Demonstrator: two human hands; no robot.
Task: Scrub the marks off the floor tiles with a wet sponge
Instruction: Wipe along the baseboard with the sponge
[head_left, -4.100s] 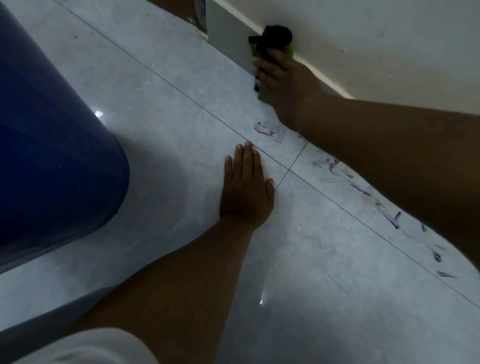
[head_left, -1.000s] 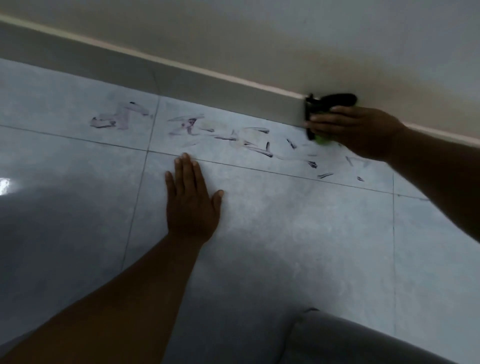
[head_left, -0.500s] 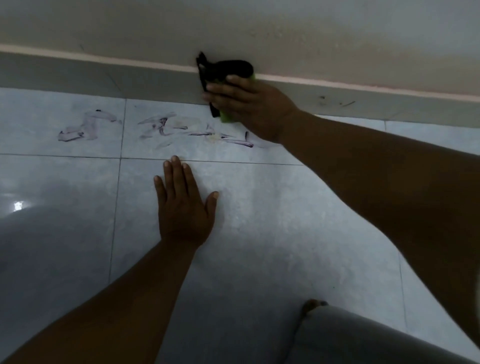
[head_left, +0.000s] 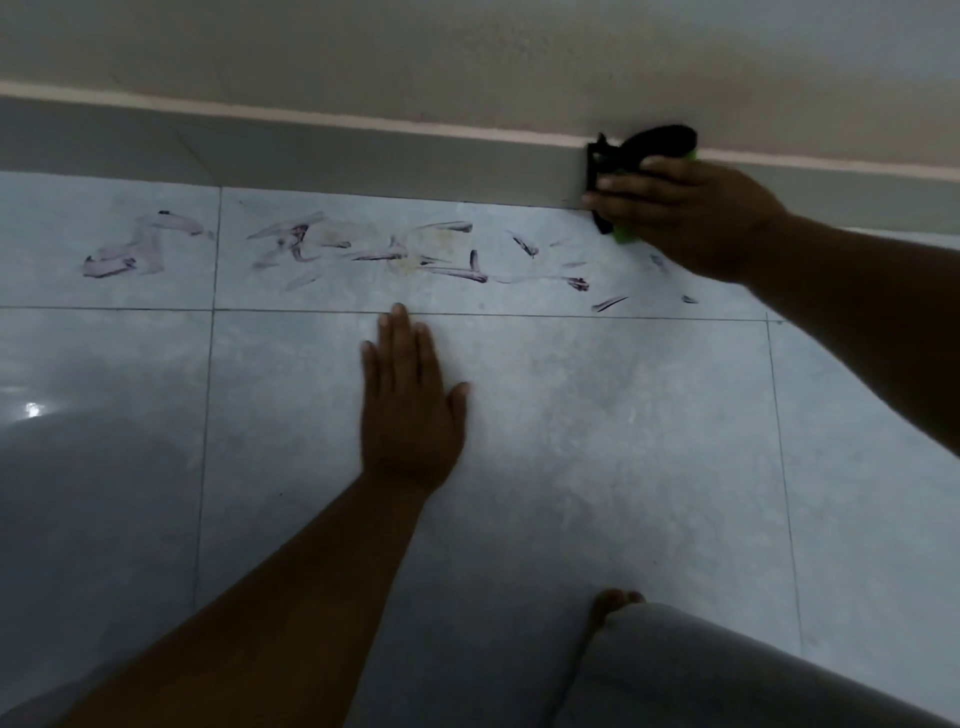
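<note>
Dark purple marks (head_left: 415, 254) run in a smeared row across the pale floor tiles (head_left: 597, 415) just below the skirting. My right hand (head_left: 685, 218) grips a sponge (head_left: 631, 156), black on top with a green edge, and presses it to the floor at the right end of the marks, against the skirting. My left hand (head_left: 408, 405) lies flat on the tile, fingers together and holding nothing, just below the middle of the marks.
A grey skirting board (head_left: 363, 156) and a cream wall (head_left: 467, 62) close off the far side. My knee in grey cloth (head_left: 701, 670) and a toe (head_left: 613, 603) sit at the lower right. A separate smeared mark (head_left: 135, 244) lies on the tile at far left.
My right hand has swept the sponge to the right along the skirting, uncovering the marks it hid half a second ago. My left hand stays flat in the same spot.
</note>
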